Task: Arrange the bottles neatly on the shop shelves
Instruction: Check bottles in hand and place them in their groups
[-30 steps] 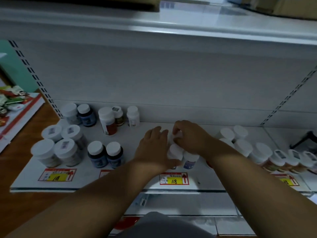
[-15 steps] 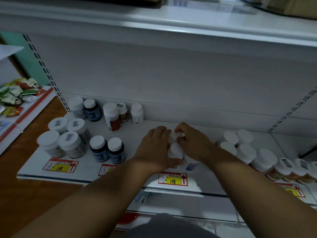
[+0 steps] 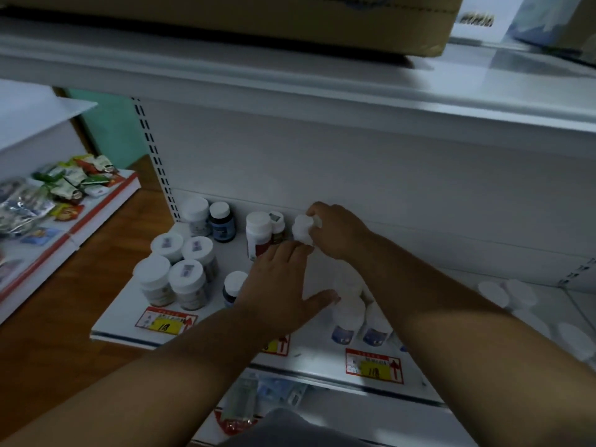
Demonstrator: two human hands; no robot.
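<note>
My right hand [image 3: 338,232] grips a small white bottle [image 3: 302,231] by its cap near the back wall of the white shelf [image 3: 129,312]. It stands next to a white-capped bottle with a red label [image 3: 258,235]. My left hand [image 3: 283,287] lies flat over the shelf with fingers straight and thumb out, holding nothing. Just right of that thumb stand white-capped bottles with blue labels [image 3: 346,321]. Several large white-lidded jars [image 3: 177,272] cluster at the shelf's left end. A dark blue bottle [image 3: 233,287] is partly hidden behind my left hand.
More white-capped bottles [image 3: 516,296] stand blurred at the right. A cardboard box [image 3: 290,24] sits on the upper shelf. Snack packets [image 3: 64,188] lie on a low red-edged shelf at the left, over a wooden floor. Yellow price tags [image 3: 374,366] line the shelf's front edge.
My right hand has moved from the middle group back and left to the small white bottle by the wall. My left hand has let go and spread flat. The view has shifted left.
</note>
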